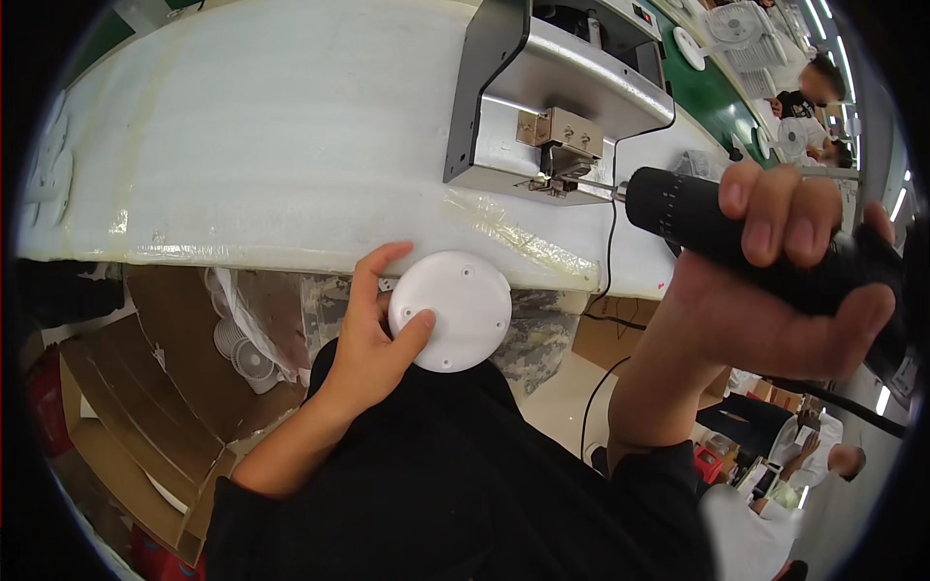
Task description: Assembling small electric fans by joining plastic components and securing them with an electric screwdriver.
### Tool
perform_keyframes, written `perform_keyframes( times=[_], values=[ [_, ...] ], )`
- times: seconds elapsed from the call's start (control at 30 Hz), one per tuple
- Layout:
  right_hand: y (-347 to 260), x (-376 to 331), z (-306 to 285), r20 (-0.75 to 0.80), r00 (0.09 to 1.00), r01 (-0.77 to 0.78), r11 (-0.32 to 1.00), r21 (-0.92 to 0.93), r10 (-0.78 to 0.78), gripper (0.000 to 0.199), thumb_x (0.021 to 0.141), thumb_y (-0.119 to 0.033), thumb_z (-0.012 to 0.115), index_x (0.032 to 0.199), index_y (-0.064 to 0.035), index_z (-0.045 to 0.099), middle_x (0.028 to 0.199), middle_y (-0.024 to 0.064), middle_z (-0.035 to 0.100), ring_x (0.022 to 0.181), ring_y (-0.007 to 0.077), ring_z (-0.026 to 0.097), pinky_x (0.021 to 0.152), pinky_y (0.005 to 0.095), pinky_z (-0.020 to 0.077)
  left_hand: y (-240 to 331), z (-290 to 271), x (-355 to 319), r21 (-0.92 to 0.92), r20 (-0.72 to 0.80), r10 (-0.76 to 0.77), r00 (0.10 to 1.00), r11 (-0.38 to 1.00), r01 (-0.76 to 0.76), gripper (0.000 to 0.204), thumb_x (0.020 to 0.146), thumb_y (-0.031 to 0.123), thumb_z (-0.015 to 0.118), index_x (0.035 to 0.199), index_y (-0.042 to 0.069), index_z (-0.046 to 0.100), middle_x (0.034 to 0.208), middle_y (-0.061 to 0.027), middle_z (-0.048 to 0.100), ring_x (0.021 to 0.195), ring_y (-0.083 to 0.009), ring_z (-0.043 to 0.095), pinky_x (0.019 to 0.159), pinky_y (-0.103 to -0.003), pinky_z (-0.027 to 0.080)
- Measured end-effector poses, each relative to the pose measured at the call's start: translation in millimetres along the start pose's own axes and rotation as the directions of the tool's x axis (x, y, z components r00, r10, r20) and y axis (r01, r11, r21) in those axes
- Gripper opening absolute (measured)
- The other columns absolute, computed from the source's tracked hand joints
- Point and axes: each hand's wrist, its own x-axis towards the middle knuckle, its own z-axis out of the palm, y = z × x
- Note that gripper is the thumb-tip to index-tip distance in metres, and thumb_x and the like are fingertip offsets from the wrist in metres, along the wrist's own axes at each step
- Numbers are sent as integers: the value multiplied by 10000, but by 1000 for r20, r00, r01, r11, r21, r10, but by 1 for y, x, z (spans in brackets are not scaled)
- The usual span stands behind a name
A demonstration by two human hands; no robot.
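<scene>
My left hand (373, 334) grips a round white plastic base (465, 310) by its left edge, thumb on top and forefinger along the rim. Several small screw holes show in the disc, which hangs over my lap just off the table's front edge. Raised at the right, my right hand (775, 261) is wrapped around a black electric screwdriver (678, 203). Its thin bit points left and reaches the metal outlet (562, 160) of a screw feeder (542, 77). Whether a screw sits on the tip is too small to tell.
The white-covered table (291, 126) has strips of yellowed tape. A black cable (610, 261) runs down past its front edge. At lower left stands an open cardboard box (155, 358), with white fan parts (247, 353) beside it. Assembled fans (736, 29) and co-workers appear at the right.
</scene>
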Motion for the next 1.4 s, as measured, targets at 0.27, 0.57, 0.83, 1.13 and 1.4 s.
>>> perform_keyframes(
  times=[0.27,0.57,0.83,1.13,1.4],
  values=[
    [11,13,-11,82,982,-178,979,101,170,427,896,-408,522,1191,-100,541,753,-19,535,592,103,515,623,322,451,-16,0,5,297,-51,337,940,904,-308,457,927,117,557,1363,30,448,1208,-176,583,913,-241,621,782,-316,505],
    [-2,-31,15,92,973,-223,959,174,210,574,883,-440,539,1320,-83,442,757,-22,505,581,92,489,606,288,425,-5,10,12,376,-60,240,969,905,-201,426,940,146,560,1343,24,497,1139,-189,649,882,-229,639,770,-303,507],
    [8,-39,20,65,958,-287,946,149,280,564,880,-463,544,1319,-123,443,744,-17,509,565,92,490,600,299,440,-2,12,12,324,-87,216,972,929,-178,417,938,169,574,1324,20,522,1141,-184,661,876,-228,649,758,-293,509],
    [12,-34,18,240,927,-317,944,91,288,511,873,-471,583,1244,-145,453,752,-12,521,570,95,501,613,309,464,-2,16,12,341,-92,236,967,920,-192,422,937,181,580,1324,23,523,1119,-185,668,729,-190,610,665,-278,492],
    [16,-33,25,378,881,-301,953,-19,286,491,867,-482,624,1185,-163,427,726,-12,523,550,96,505,581,291,466,1,20,12,287,-92,157,983,950,-125,414,936,167,575,1321,23,524,1134,-179,656,742,-184,567,685,-282,471]
  ],
)
